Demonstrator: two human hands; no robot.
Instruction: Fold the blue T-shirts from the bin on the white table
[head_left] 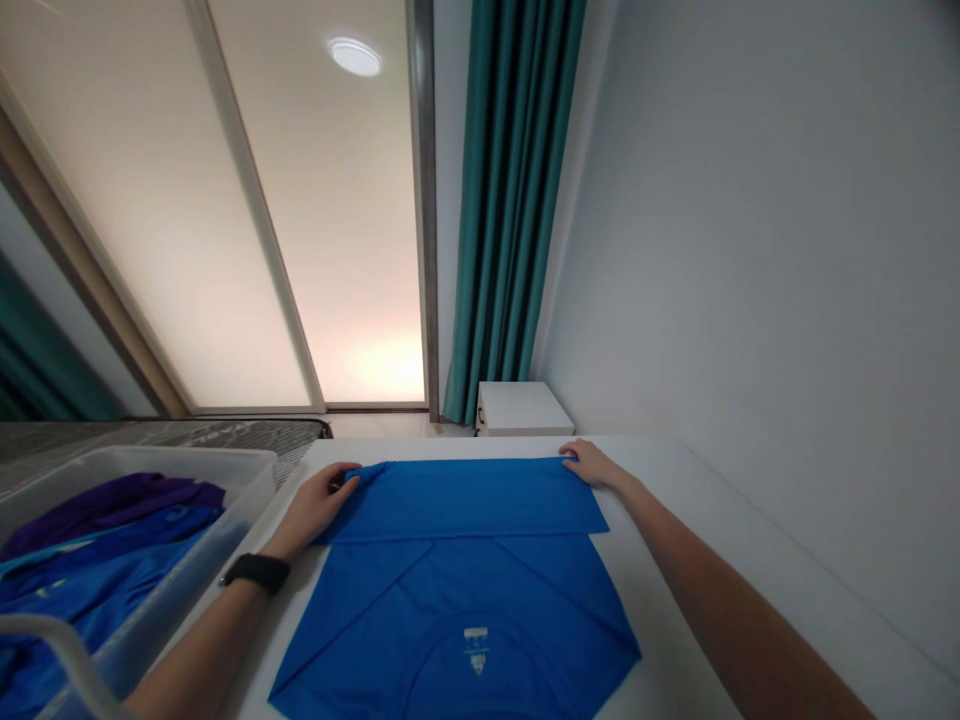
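A bright blue shirt (457, 580) lies flat on the white table (705, 520), its sleeves folded in and its far end folded over as a band toward me. A small white label shows near its collar at the near end. My left hand (319, 505) pinches the left corner of the folded band. At the band's right corner my right hand (591, 463) grips the cloth. A black watch sits on my left wrist.
A pale plastic bin (225, 500) at the left holds purple and blue garments. A small white cabinet (521, 408) stands beyond the table, beside a teal curtain (510, 200). A grey wall runs along the right.
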